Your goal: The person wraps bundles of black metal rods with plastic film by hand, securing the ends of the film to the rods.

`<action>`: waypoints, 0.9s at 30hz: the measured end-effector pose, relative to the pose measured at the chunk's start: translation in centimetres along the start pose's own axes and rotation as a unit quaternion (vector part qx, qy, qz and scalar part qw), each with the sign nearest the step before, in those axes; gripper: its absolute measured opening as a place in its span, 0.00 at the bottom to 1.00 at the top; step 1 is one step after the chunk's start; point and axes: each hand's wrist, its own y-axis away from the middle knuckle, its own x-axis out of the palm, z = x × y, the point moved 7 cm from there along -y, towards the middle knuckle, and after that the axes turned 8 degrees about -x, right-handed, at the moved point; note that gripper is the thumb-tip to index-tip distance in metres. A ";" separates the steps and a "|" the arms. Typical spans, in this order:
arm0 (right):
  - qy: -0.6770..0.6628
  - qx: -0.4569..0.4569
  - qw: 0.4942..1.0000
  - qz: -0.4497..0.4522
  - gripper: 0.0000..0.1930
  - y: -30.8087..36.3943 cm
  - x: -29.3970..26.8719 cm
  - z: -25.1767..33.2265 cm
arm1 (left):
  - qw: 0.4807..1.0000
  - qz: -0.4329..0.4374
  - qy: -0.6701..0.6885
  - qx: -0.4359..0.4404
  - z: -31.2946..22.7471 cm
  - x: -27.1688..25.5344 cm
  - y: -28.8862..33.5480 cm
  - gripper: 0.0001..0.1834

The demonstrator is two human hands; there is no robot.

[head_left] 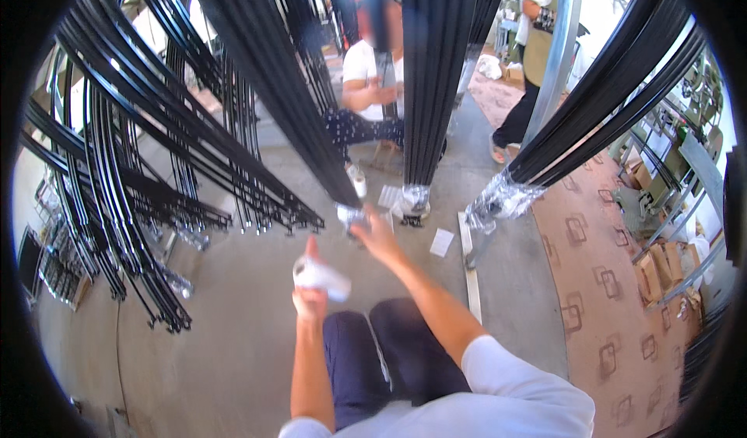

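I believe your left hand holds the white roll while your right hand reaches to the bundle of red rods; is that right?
Not quite: in the head view the bundle is of black rods, not red. The left hand does hold the white roll, and the right hand reaches to the bundle's wrapped end.

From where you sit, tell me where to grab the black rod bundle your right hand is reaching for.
Probably grip the black rod bundle at its clear-wrapped lower end, where the right hand already touches it. Come from below and the right: the bundle leans up and away to the left, and the left hand is busy holding a white roll.
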 end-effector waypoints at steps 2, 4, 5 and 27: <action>-0.107 0.105 0.989 0.008 0.27 -0.8 -0.5 -1.3 | 0.999 0.016 0.023 0.033 -0.9 0.9 -2.2 0.57; -0.100 0.004 0.995 -0.020 0.26 -1.5 -2.8 -0.4 | 0.998 0.057 -0.007 -0.015 -0.6 3.5 -2.2 0.46; -0.101 -0.010 0.993 -0.060 0.24 -1.2 -4.1 -0.9 | 0.996 0.081 0.014 -0.034 -0.3 4.7 -1.5 0.43; -0.235 0.185 0.933 0.202 0.13 6.7 -1.7 1.8 | 0.923 0.098 0.328 -0.175 11.6 0.7 6.6 0.36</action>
